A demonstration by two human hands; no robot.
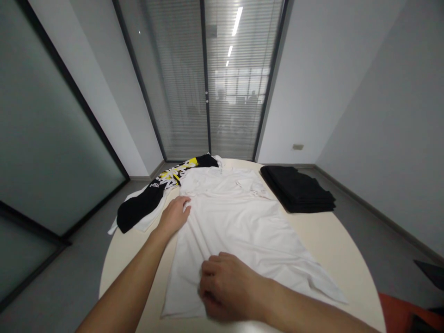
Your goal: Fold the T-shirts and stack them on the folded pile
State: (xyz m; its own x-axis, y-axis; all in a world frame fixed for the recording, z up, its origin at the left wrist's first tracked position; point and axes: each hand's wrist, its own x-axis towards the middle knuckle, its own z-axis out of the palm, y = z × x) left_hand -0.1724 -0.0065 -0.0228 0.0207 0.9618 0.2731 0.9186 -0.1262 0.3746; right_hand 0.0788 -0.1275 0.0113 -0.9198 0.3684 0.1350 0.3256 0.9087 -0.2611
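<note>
A white T-shirt (239, 222) lies spread over the round table, its upper end rumpled near the far side and its hem toward me. At the shirt's left edge is my left hand (176, 215), thumb and fingers closed on the cloth. My right hand (231, 286) is over the lower middle of the shirt, its fingers curled into a loose fist with the back of the hand toward me. No cloth is seen gathered in it. The palm side is hidden, and whether it touches the shirt I cannot tell.
Black garments with white and yellow print (145, 203) lie heaped with white cloth along the left table edge. A stack of folded black clothes (298, 189) sits at the back right. The pale table (333, 249) has a curved edge. Something red (405, 312) stands at lower right.
</note>
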